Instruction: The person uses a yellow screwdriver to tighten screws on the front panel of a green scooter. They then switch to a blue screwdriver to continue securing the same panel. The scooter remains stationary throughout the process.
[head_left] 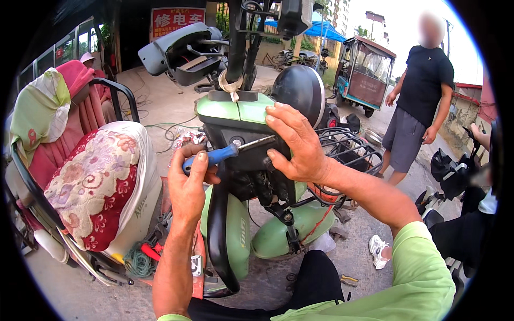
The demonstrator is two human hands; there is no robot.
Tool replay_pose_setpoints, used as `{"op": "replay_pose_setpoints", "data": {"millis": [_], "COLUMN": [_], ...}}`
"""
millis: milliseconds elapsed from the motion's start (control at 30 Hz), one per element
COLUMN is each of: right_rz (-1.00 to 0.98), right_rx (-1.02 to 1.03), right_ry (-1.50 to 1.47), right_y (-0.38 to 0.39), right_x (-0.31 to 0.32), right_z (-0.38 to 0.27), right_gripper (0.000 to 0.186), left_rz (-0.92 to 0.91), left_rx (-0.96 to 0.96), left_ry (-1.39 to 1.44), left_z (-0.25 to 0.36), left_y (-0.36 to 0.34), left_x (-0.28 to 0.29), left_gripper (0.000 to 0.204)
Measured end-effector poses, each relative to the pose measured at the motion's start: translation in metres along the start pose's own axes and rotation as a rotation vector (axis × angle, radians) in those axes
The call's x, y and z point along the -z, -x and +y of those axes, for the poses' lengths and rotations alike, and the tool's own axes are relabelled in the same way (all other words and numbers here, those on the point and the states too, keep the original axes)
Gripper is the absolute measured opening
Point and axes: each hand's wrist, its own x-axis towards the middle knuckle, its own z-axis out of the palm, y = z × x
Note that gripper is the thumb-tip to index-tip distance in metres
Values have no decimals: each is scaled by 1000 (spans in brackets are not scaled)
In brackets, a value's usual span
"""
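Observation:
My left hand [194, 170] is closed around the blue handle of a screwdriver [218, 155]. Its metal shaft slants up across the black front panel [225, 131] of a green electric scooter. The tip ends near my right thumb; whether it touches the panel is hard to tell. My right hand [297, 142] grips the panel's upper right corner, fingers over the light green cover [254, 109] and thumb on the black face. Below hang black wrapped wires. The green front mudguard [292, 230] and a green side piece [235, 235] with black edging are lower down.
A three-wheeled seat with a floral cushion [93, 182] stands at left. Green cord [139, 262] and pliers [349, 280] lie on the ground. At right are a black wire basket [350, 152], a standing person [423, 91] and parked scooters; farther back, a covered tricycle [367, 72].

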Motion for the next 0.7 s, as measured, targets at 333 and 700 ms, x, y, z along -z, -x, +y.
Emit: {"op": "replay_pose_setpoints", "data": {"millis": [333, 700], "right_rz": [94, 151], "right_rx": [-4, -24], "right_ry": [-107, -168], "right_y": [-11, -14], "right_x": [-2, -4], "right_z": [9, 7], "right_gripper": [46, 36], "left_rz": [10, 32], "left_rx": [-1, 55], "left_ry": [41, 97], "left_z": [-2, 0], "left_y": [0, -3], "left_x": [-6, -3], "left_gripper": [36, 33]}}
